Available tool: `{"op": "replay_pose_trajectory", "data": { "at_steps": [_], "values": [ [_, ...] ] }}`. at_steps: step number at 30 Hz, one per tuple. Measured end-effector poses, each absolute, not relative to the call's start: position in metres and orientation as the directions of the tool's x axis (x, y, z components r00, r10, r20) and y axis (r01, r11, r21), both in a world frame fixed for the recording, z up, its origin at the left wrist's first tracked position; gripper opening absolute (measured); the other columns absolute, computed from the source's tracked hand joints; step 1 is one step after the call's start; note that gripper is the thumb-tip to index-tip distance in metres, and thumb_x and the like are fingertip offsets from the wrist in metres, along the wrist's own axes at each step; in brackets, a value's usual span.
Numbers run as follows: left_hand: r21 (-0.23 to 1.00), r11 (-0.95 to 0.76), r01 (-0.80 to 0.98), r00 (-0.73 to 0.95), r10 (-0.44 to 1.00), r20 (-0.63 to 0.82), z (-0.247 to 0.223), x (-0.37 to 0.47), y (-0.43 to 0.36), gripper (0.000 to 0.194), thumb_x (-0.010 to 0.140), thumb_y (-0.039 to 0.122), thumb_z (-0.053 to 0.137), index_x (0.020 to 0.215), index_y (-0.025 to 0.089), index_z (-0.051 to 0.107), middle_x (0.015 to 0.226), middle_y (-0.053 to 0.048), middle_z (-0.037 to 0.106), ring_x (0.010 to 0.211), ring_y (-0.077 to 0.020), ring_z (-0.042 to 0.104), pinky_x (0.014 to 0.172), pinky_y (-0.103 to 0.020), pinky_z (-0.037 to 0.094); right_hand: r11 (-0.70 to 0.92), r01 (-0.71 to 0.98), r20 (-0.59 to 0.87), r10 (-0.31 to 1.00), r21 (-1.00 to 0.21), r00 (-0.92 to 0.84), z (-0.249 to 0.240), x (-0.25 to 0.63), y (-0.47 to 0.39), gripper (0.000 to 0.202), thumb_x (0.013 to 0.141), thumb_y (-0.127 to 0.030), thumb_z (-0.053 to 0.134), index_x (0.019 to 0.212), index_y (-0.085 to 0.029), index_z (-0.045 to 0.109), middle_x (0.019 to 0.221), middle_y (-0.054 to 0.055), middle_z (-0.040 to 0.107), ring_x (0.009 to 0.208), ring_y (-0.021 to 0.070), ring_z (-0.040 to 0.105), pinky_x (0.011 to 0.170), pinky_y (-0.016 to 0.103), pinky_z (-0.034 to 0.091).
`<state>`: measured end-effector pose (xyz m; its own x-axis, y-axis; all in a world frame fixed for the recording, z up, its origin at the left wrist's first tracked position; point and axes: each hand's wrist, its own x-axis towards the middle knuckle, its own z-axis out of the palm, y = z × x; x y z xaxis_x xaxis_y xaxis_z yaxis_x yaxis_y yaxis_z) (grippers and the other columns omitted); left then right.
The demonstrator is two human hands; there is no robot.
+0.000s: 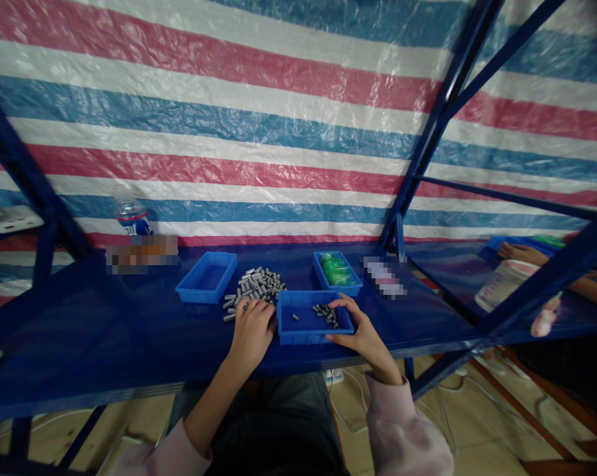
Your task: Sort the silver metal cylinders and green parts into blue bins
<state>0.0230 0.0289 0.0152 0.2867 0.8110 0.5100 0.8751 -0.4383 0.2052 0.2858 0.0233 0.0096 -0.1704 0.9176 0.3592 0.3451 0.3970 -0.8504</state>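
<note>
My left hand rests at the front edge of a heap of short grey metal cylinders. Its fingers are curled downward, and what lies under the fingertips is hidden. My right hand grips the right end of a blue plastic bin, with the thumb at the front wall and the fingers over the rim. Inside that bin, small dark screw-like metal parts are gathered toward the right, and a single one lies apart at the left.
Another blue bin stands left of the heap. Behind, a blue bin holds green packets. A plastic bottle is at the back left. Blue frame posts rise at the right, beyond which another person's hand shows.
</note>
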Motion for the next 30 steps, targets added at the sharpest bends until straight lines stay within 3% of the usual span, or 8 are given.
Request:
{"op": "replay_pose_trajectory", "data": {
  "at_steps": [10,17,24,30],
  "values": [
    [0.204,-0.358,0.911,0.207,0.826,0.524,0.0141,0.0246,0.0282,0.015,0.083,0.014,0.054,0.094,0.021,0.063,0.092,-0.006,0.07,0.098,-0.0284,0.06,0.1,-0.052,0.032,0.404,0.339,0.367,0.914,-0.849,-0.17,0.0088,0.2857,0.0231,0.054,0.06,-0.036,0.084,0.108,-0.026,0.06,0.131,0.007,0.052,0.136,0.0305,0.035,0.112,0.043,0.027],
    [0.249,-0.368,0.896,0.158,0.789,0.594,0.0117,0.0244,0.0297,0.025,0.085,0.012,0.052,0.108,0.019,0.059,0.095,-0.007,0.071,0.096,-0.026,0.063,0.1,-0.05,0.032,0.394,0.34,0.357,0.919,-0.854,-0.167,0.0099,0.2852,0.0229,0.054,0.059,-0.036,0.084,0.107,-0.026,0.061,0.132,0.007,0.051,0.136,0.0306,0.035,0.112,0.044,0.028],
    [0.289,-0.377,0.88,0.041,0.666,0.745,0.0116,0.0232,0.0296,0.022,0.091,0.021,0.051,0.111,0.022,0.058,0.1,-0.006,0.073,0.096,-0.0243,0.064,0.096,-0.045,0.034,0.388,0.343,0.352,0.921,-0.855,-0.164,0.0093,0.2856,0.0225,0.054,0.059,-0.036,0.084,0.107,-0.026,0.06,0.133,0.007,0.05,0.137,0.0307,0.033,0.112,0.044,0.028],
    [0.313,-0.526,0.791,0.047,0.562,0.826,0.0154,0.0238,0.0265,0.021,0.09,0.023,0.055,0.111,0.021,0.06,0.104,-0.005,0.072,0.098,-0.0212,0.063,0.09,-0.037,0.043,0.385,0.338,0.347,0.922,-0.859,-0.17,0.0077,0.2863,0.0228,0.054,0.06,-0.036,0.084,0.108,-0.027,0.06,0.133,0.006,0.05,0.137,0.0299,0.033,0.113,0.043,0.026]
  ]
}}
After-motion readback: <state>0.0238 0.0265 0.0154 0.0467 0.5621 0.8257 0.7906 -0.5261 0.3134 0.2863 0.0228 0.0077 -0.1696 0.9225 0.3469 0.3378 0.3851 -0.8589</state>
